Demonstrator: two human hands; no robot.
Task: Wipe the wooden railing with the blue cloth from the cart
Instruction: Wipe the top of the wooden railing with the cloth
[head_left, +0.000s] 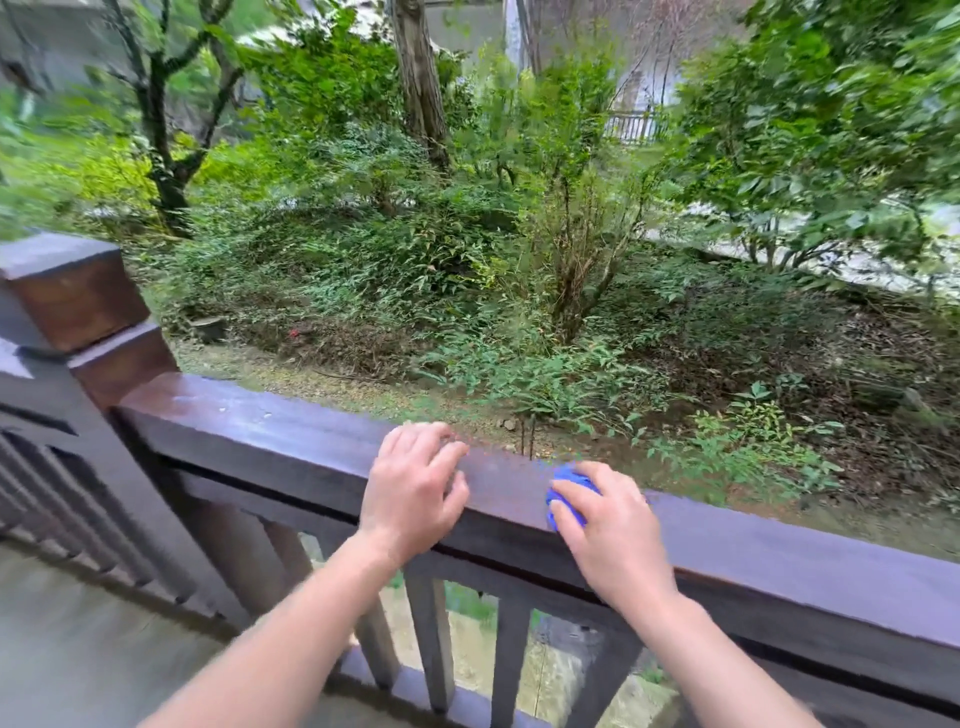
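Right hand (608, 525) clutches bunched blue cloth (569, 483), pressed on railing (260, 426) top. Left hand (415, 488) just beside it rests relaxed on railing, grasping nothing. Best: spread cloth flatter, steady pressure, long overlapping strokes.

Left grip (415, 493): bare, fingers and thumb all in view, knuckles and faint tendon lines on the back. Right grip (608, 525): bare likewise, back smoother, fingertips partly hidden. Behind each grip a slim wrist. Left forearm (291, 639) and right forearm (727, 670) are bare along all their visible length. Outlines soft with blur; nails too small to judge.
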